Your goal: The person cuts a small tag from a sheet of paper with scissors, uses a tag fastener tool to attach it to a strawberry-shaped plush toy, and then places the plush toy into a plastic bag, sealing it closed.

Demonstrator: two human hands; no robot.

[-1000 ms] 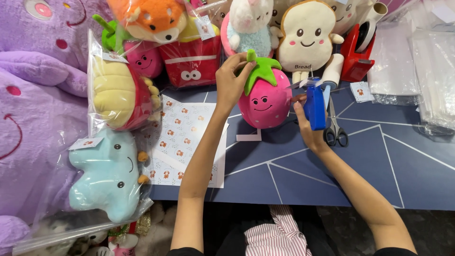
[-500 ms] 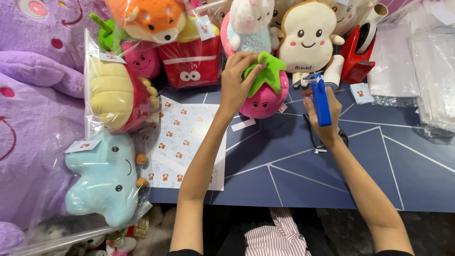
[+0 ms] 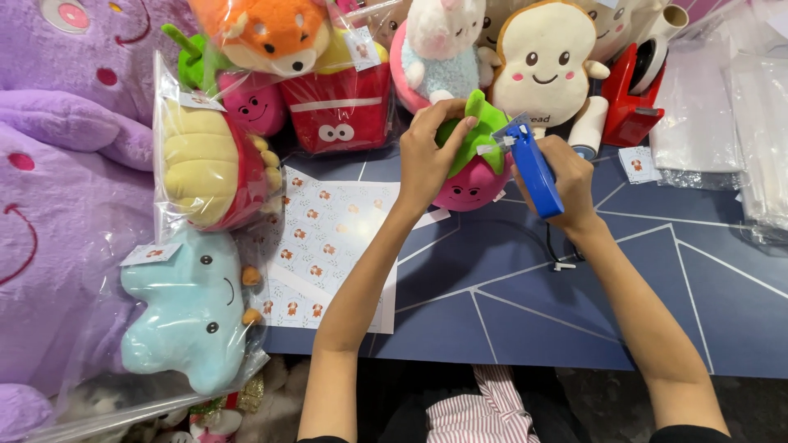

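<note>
My arms are bare down to the hands [image 3: 427, 160], with no rings or watch. Black sleeve edges show near my shoulders.

A dark blue table [image 3: 657, 312] with pale angular lines stands over a dim floor [image 3: 591, 402].

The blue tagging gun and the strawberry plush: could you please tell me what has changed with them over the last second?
The right hand has brought the blue tagging gun up from beside the scissors to the green leaf of the strawberry plush. The left hand has tipped the plush over and now pinches its leaf. The sticker sheet and bagged toys stayed put.
</note>
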